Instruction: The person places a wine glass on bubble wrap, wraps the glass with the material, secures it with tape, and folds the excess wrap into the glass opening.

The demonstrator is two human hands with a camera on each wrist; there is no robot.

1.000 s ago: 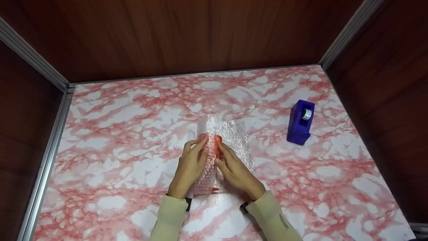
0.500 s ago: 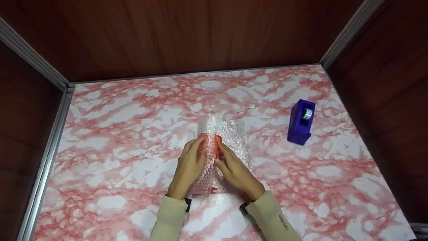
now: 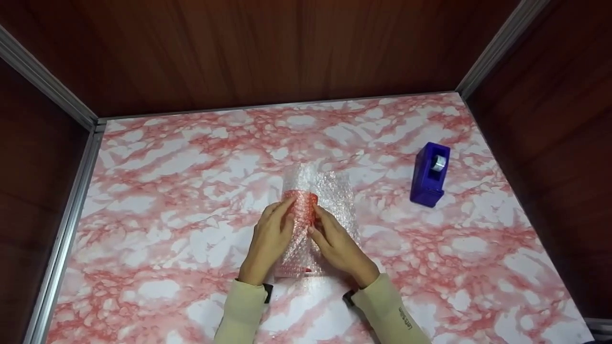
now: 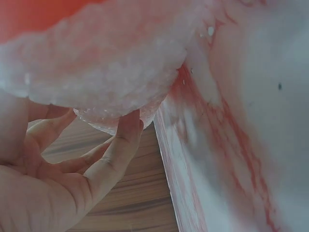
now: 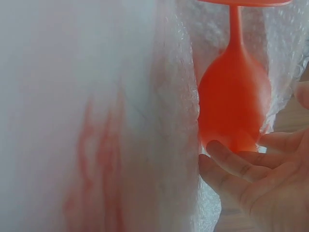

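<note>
An orange-red wine glass (image 5: 235, 96) lies on its side, with its bowl, stem and foot showing in the right wrist view. Bubble wrap (image 3: 338, 191) passes under it and folds over it from the left. Through this layer the bowl shows red in the head view. My left hand (image 3: 270, 231) grips the wrapped left side, fingers curved against the bubble wrap. On the other side, my right hand (image 3: 338, 241) holds the glass near its rim, fingers and thumb bent against the bowl.
A purple tape dispenser (image 3: 428, 176) with a roll of clear tape stands to the right on the red-and-white marbled table (image 3: 191, 167). Dark wood panels (image 3: 239, 52) with metal edging rise at the back and both sides.
The folded flap of bubble wrap has moved a little to the right and covers more of the wine glass. Both hands stay in nearly the same place.
</note>
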